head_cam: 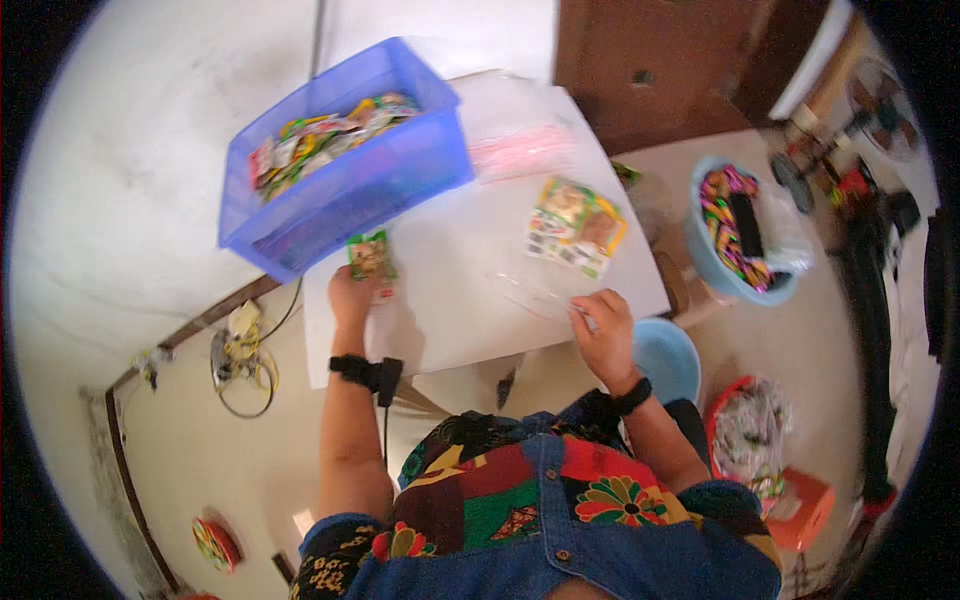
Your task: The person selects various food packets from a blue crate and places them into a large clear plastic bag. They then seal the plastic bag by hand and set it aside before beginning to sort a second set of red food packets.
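My left hand [351, 301] grips a green-topped snack packet [370, 259] at the table's left, just in front of a blue plastic crate [360, 176]. Heaped in that crate are many mixed packets [330, 142]. Over the front right of the white table [450, 300], my right hand [604, 330] pinches the edge of a clear plastic bag [536, 294], which lies partly flat on the tabletop. Beyond it rest a green packet [566, 204] and a yellow-edged packet [600, 229], side by side and bearing print.
Pink-printed clear bags [521, 154] lie at the table's back. On the floor to the right stand a light-blue tub [697, 247] of colourful wrappers, a blue basin [667, 360], a red basin [712, 420] holding plastic and an orange stool [806, 510]. Cables [247, 367] lie at left.
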`<state>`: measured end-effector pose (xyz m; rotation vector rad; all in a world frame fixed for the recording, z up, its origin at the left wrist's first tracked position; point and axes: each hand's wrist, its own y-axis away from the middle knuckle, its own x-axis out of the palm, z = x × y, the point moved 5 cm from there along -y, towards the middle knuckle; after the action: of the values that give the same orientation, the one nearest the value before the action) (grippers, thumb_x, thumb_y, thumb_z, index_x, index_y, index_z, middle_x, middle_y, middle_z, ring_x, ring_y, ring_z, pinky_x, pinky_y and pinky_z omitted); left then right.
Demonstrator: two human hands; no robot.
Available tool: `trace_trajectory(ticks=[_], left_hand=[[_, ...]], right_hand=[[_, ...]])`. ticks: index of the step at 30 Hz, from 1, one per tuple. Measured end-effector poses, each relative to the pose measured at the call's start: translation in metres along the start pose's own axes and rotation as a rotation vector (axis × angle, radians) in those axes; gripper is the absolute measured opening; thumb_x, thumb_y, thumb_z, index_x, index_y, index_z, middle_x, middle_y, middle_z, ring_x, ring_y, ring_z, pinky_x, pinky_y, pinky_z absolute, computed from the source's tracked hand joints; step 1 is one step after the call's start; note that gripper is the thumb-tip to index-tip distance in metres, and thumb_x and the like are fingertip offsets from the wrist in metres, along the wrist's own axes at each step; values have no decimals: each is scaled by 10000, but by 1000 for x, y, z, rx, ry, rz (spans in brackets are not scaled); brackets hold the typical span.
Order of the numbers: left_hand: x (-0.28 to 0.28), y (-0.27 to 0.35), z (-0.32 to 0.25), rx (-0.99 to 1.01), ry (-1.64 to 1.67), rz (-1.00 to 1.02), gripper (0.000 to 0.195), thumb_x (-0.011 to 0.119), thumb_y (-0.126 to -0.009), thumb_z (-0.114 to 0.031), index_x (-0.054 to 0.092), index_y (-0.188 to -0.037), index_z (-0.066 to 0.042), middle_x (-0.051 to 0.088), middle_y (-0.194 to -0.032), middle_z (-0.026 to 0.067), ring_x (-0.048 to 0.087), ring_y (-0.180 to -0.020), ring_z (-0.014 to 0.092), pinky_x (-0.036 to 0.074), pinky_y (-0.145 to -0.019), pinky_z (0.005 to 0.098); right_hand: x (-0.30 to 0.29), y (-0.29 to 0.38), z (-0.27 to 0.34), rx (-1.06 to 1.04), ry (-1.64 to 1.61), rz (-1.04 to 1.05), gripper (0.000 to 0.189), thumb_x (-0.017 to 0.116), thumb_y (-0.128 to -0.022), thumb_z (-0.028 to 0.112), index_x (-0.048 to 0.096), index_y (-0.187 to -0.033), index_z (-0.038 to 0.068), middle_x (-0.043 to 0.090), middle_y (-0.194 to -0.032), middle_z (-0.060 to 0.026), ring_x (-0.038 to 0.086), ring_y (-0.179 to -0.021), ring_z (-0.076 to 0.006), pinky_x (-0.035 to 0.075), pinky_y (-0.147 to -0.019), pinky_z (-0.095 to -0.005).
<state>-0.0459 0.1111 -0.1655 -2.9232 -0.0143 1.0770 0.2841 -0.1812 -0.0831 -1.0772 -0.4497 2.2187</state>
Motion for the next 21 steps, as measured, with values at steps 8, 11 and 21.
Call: trace_trajectory(ticks=[8,11,21], left_hand=[[1,100,-77,-243,689,502,179,556,-877,-60,559,-1055,-47,647,-795,68,611,-537,117,396,-368,218],[16,143,-102,-259,650,713,186,549,-869,-41,571,-1053,-49,652,-804,75,620,-551,137,491,-435,243],[100,177,-175,-304,734,896,230,497,-912,-41,568,-1130,-20,593,-733,9,435,-462,47,294,-384,178]], right_hand=[[-11,-6,-9,55,-102,-88,75,675,-772,56,654,-843,49,593,-764,-99,587,-678,-298,468,-605,-386],[-13,-7,-7,48,-119,-99,78,683,-770,64,656,-842,51,597,-759,-94,592,-674,-293,470,-600,-378],[-19,-14,5,-48,-63,-113,90,702,-762,97,677,-842,63,600,-742,-85,593,-678,-284,471,-608,-382]])
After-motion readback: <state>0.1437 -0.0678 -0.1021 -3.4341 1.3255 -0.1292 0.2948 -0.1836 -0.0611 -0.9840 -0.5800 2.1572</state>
